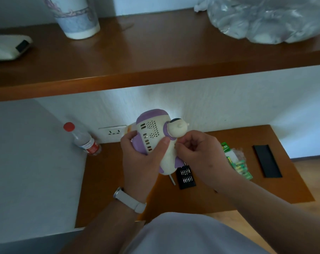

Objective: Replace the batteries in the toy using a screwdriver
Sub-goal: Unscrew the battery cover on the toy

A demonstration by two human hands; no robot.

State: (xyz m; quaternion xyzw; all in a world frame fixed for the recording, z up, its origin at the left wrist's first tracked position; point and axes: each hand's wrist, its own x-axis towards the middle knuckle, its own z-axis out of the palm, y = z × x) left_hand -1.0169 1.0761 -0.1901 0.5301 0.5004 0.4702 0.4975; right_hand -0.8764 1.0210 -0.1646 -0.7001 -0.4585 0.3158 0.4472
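The white-and-purple toy [152,137] tilts aloft, grille facing up; green battery pack [237,162] lies flat nearby.

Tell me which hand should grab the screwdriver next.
Right, probably. The left hand is wrapped round the toy, steadying it; the right hand only pinches its edge, and the screwdriver lies on the desk below, beside the bit case.

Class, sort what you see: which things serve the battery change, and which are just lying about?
For the job:
toy, gripped by left hand and right hand
screwdriver, mostly hidden behind the toy
bit case
black lid
battery pack

Lying about:
water bottle
paper cup
plastic bag
white pouch
wall socket
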